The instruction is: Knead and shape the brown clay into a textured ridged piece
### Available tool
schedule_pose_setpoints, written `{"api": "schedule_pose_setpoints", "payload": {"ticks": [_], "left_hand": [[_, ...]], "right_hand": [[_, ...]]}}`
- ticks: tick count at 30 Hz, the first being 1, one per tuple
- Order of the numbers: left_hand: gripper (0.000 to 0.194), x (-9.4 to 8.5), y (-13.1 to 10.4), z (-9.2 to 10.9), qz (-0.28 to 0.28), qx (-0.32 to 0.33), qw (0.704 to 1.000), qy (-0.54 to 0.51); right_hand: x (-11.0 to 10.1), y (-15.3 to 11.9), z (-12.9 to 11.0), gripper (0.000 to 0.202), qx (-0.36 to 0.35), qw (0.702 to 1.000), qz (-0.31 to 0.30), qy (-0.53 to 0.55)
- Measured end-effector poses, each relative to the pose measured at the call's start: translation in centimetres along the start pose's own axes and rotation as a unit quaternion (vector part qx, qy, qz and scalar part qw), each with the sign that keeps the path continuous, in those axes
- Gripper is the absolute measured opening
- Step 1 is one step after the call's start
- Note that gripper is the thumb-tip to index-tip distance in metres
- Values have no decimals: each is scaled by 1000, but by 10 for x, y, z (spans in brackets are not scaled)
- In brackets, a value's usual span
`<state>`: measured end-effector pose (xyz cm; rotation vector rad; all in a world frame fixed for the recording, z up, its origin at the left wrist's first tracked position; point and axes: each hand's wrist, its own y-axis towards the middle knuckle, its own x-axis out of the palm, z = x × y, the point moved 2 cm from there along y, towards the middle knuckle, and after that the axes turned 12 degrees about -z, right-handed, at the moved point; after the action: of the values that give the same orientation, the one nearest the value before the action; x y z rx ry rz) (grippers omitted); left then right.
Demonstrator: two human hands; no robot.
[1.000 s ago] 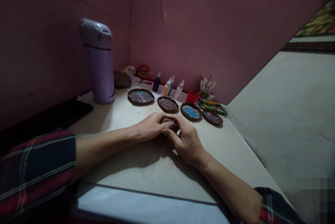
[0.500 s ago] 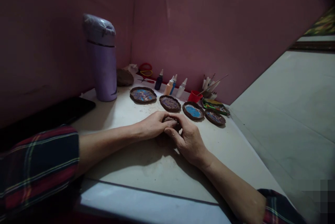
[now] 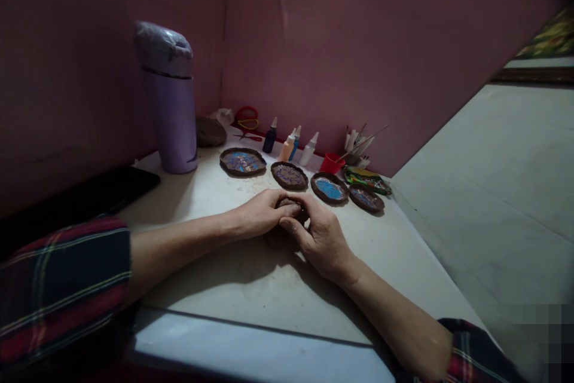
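Both hands meet over the middle of the white table, wrapped round a lump of brown clay [image 3: 304,215]. My left hand [image 3: 262,214] presses on it from the left, thumb on top. From the right, my right hand [image 3: 320,236] curls its fingers round the far side, its thumb on the near side. The hands hide most of the lump. Just beyond them lie flat brown clay dishes: one with blue and purple streaks [image 3: 243,162], one with purple marks [image 3: 289,175], one with a bright blue centre [image 3: 329,188] and a smaller one [image 3: 366,198].
A tall purple bottle [image 3: 173,114] stands at the left, near a dark flat object [image 3: 103,192]. Along the back are a brown clay mass [image 3: 210,132], scissors [image 3: 247,117], small paint bottles [image 3: 288,147], a red cup [image 3: 332,162], brushes and a green packet [image 3: 368,180].
The whole view has shifted slightly, so things appear a little further left. Both hands keep nearly the same hold on the clay.
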<state>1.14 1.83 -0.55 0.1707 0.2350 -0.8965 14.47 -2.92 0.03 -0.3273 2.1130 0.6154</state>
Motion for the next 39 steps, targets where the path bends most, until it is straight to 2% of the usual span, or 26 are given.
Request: {"api": "schedule_pose_setpoints", "payload": {"ticks": [39], "left_hand": [[27,1,0,1,-3,3,1000,8]], "right_hand": [[0,0,-1,37,2,1000,1,-6]]}}
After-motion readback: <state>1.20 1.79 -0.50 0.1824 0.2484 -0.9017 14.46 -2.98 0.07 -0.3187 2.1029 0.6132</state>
